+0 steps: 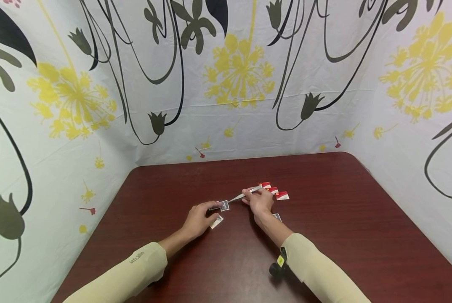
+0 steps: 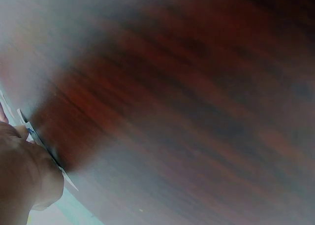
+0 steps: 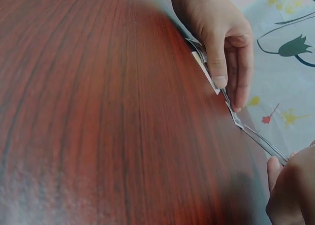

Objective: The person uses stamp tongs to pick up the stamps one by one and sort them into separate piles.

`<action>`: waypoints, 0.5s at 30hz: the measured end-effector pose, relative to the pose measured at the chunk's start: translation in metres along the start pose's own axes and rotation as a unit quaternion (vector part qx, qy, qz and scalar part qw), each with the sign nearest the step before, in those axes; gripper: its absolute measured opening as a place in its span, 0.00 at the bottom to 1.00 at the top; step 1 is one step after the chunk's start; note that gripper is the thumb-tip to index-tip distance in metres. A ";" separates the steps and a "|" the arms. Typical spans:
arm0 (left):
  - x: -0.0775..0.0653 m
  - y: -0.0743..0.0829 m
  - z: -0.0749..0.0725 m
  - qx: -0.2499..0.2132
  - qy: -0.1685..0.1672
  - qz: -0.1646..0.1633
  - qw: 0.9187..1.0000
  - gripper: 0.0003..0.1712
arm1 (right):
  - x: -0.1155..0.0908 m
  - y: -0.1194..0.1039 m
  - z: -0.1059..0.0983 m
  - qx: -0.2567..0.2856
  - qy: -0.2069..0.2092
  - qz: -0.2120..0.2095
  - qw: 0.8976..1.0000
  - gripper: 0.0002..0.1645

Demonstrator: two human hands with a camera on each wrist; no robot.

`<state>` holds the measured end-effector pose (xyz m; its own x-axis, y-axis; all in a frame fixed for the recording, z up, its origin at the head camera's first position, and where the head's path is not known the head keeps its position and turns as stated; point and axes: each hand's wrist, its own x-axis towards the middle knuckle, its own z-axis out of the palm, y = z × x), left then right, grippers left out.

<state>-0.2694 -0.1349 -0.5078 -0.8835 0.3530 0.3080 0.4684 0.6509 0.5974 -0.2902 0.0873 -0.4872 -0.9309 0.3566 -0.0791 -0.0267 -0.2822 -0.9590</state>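
Head cam: right hand pinching tweezers at a card, left hand beside it, fingers loose, red-white cards nearer far worktop edge.

glossy wood-look tbl, shiny metal tweezers, paper cards, creased cloth bg

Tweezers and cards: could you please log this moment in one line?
right hand: holds tweezers | tweezers: tip at grey picture card | left hand: beside that card
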 end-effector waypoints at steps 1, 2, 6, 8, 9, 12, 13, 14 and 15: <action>0.000 0.000 0.000 0.001 0.000 0.000 1.000 0.21 | 0.000 0.000 0.000 0.000 0.000 -0.001 1.000 0.08; 0.000 0.000 0.000 0.001 0.000 0.000 1.000 0.21 | 0.001 0.000 0.000 0.000 0.001 -0.002 1.000 0.08; 0.001 0.000 0.000 0.003 0.001 -0.001 1.000 0.21 | 0.002 0.001 0.000 -0.006 0.001 -0.009 1.000 0.07; 0.000 0.001 0.000 0.003 0.000 -0.004 1.000 0.21 | 0.002 0.002 0.001 -0.011 0.000 -0.013 1.000 0.07; 0.000 0.001 0.000 0.005 0.000 -0.005 1.000 0.21 | 0.003 0.002 0.001 -0.012 -0.001 -0.015 1.000 0.07; 0.000 0.001 -0.001 0.007 -0.002 -0.007 1.000 0.21 | 0.003 0.004 0.001 -0.017 0.001 -0.020 1.000 0.08; 0.000 0.002 -0.001 0.007 -0.003 -0.009 1.000 0.22 | 0.003 0.004 0.001 -0.017 0.002 -0.020 1.000 0.08; 0.000 0.002 -0.001 0.007 -0.003 -0.010 1.000 0.22 | 0.003 0.004 0.001 -0.016 0.004 -0.020 1.000 0.09; 0.000 0.002 -0.001 0.007 -0.004 -0.011 1.000 0.22 | 0.003 0.005 0.000 -0.016 0.005 -0.020 1.000 0.09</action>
<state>-0.2682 -0.1343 -0.5058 -0.8937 0.3434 0.2887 0.4485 0.6675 0.5944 -0.2935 0.0868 -0.4921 -0.9257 0.3759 -0.0430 -0.0521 -0.2393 -0.9695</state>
